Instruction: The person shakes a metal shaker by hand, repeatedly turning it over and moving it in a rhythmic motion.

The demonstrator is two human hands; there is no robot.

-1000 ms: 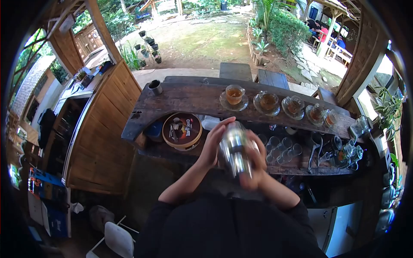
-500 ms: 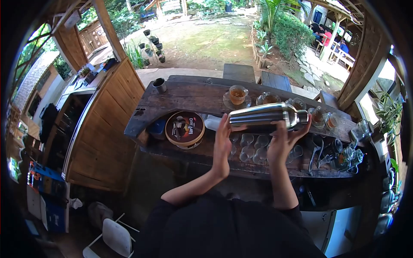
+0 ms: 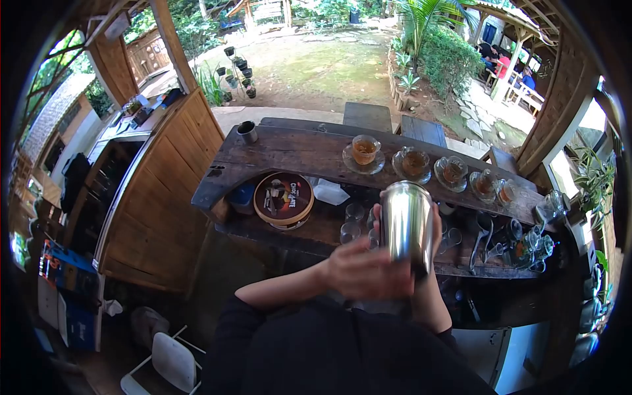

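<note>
A shiny steel cocktail shaker (image 3: 406,220) stands roughly upright in front of me, its broad flat base uppermost. Wrapped around it from behind is my right hand (image 3: 435,232), with fingertips showing on the shaker's left side. My left hand (image 3: 368,271) is smeared by motion at the shaker's lower end, fingers pointing right across it. Whether it grips or only touches the metal cannot be made out, and the shaker's narrow cap end is hidden there. Beyond it, a glass cup of amber drink (image 3: 364,150) and another cup (image 3: 415,163) rest on saucers.
A dark wooden counter (image 3: 283,155) carries several more cups along its right side. On the lower shelf are a round chocolate tin (image 3: 284,199), small empty glasses (image 3: 350,232) and a metal lever tool (image 3: 481,243). A steel tumbler (image 3: 247,131) stands back left; a white chair (image 3: 174,363) is below left.
The shaker has swung from lying sideways to nearly upright, base up, and come lower. My left hand has left its base end and moved down to the other end.
</note>
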